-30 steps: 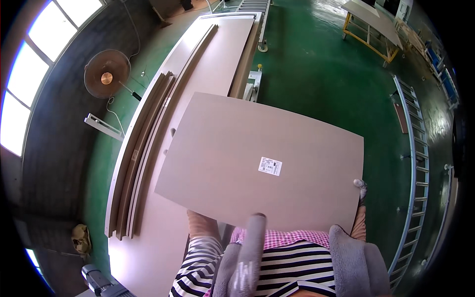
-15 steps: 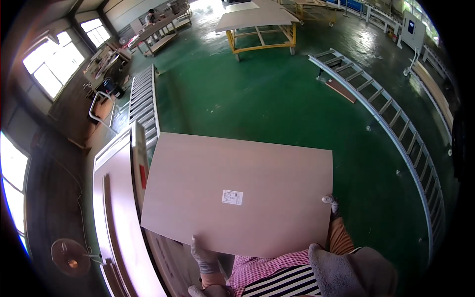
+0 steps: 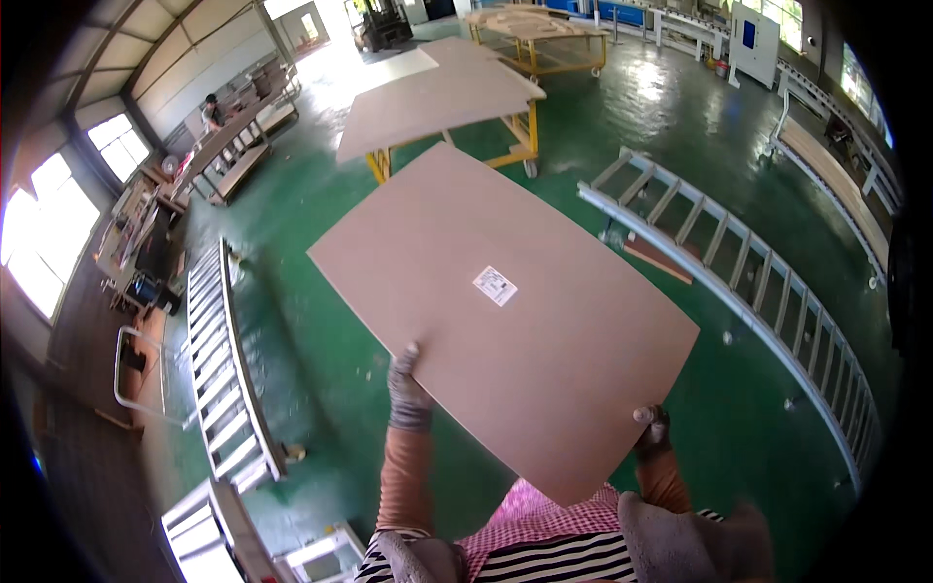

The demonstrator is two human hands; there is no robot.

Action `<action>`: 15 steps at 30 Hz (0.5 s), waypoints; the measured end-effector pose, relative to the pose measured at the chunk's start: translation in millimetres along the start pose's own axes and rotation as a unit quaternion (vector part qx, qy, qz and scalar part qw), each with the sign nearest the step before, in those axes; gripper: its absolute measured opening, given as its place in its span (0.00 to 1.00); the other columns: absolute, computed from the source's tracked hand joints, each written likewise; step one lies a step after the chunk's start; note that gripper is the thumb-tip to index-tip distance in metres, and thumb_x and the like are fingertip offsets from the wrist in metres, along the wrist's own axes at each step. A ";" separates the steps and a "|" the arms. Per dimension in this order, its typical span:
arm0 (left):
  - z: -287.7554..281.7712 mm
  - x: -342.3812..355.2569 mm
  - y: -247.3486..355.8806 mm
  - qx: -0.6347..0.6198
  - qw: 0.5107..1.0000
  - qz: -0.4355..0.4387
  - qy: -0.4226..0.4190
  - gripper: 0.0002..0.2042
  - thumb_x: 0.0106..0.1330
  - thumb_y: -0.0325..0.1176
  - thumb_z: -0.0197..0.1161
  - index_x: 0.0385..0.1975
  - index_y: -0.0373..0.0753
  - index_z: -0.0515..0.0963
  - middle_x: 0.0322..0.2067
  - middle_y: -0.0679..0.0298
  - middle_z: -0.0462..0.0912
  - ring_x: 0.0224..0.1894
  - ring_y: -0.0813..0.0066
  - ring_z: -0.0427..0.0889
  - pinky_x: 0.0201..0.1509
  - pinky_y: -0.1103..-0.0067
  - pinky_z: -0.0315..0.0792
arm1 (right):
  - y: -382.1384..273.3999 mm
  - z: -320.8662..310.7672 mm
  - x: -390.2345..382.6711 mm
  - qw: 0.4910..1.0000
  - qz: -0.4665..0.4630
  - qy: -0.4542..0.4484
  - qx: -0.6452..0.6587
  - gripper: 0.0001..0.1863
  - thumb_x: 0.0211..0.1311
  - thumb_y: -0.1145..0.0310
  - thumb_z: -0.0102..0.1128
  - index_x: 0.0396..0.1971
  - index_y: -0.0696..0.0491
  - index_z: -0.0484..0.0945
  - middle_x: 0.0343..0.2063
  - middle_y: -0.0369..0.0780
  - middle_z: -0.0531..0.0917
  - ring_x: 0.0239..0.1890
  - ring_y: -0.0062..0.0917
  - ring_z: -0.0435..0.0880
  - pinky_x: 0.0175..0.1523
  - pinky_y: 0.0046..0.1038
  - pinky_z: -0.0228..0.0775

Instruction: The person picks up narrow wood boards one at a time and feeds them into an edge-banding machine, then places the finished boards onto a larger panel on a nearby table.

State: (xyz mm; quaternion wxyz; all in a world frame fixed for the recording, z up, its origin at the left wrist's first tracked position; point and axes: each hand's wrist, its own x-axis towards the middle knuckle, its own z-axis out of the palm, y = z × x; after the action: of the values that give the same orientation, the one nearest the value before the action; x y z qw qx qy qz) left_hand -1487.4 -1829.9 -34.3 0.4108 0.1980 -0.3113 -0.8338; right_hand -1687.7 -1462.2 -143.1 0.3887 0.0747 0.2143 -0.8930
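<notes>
A large flat brownish board [image 3: 544,360] with a white label [image 3: 496,286] is held up in front of me, turned at a slant. My left hand [image 3: 409,384], in a grey glove, grips its left long edge, thumb on the top face and fingers hidden underneath. At the near right edge, my gloved right hand [image 3: 653,428] holds the board the same way, its thumb on top. The board's near corner touches or nearly touches my pink checked apron [image 3: 539,515].
Roller conveyors run on the left [image 3: 219,360] and right [image 3: 739,253] over a green floor. Ahead stands a yellow-framed table [image 3: 428,102] carrying boards. A machine end [image 3: 219,534] is at the lower left. Farther off are a person [image 3: 211,115] and a forklift [image 3: 377,24].
The board has been carried forward, away from the machine on the left, and rotated so its far end points up-left toward the yellow-framed table. Both hands keep their hold; my left arm reaches out farther.
</notes>
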 end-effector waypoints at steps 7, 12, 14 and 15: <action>122.1 337.8 -131.1 0.047 0.984 -0.130 -0.110 0.35 0.56 0.35 0.70 0.63 0.35 0.61 0.53 0.57 0.73 0.56 0.61 0.74 0.60 0.65 0.73 | -51.7 125.9 425.3 0.988 -0.104 0.074 -0.091 0.15 0.46 0.79 0.56 0.38 0.54 0.76 0.36 0.40 0.80 0.41 0.29 0.80 0.46 0.33 0.76; 195.4 630.4 -166.7 -0.033 0.974 -0.139 -0.173 0.37 0.54 0.30 0.72 0.63 0.33 0.60 0.54 0.57 0.74 0.55 0.60 0.76 0.61 0.65 0.72 | -69.0 244.8 734.6 0.977 -0.168 -0.035 -0.125 0.22 0.43 0.81 0.57 0.43 0.54 0.75 0.39 0.36 0.79 0.40 0.26 0.80 0.48 0.32 0.76; 201.7 761.3 -200.2 -0.067 0.971 -0.118 -0.199 0.34 0.58 0.30 0.67 0.64 0.33 0.59 0.56 0.55 0.72 0.58 0.60 0.73 0.62 0.66 0.71 | -85.1 242.7 871.8 0.979 -0.179 -0.095 -0.021 0.23 0.43 0.80 0.57 0.45 0.54 0.74 0.39 0.34 0.79 0.38 0.25 0.79 0.48 0.32 0.77; 182.2 815.8 -211.1 -0.065 0.973 -0.125 -0.185 0.34 0.58 0.30 0.67 0.64 0.33 0.59 0.56 0.55 0.72 0.58 0.60 0.73 0.62 0.66 0.71 | -77.8 267.0 908.7 0.982 -0.169 -0.082 -0.020 0.23 0.43 0.80 0.57 0.45 0.54 0.74 0.39 0.34 0.79 0.38 0.25 0.79 0.48 0.32 0.77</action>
State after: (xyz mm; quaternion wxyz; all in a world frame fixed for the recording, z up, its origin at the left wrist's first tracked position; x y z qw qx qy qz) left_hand -2189.3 -2325.3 -106.4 0.2507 0.0507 -0.3001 -0.9190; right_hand -2359.2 -2134.6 -151.0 0.2496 -0.0445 0.2092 -0.9444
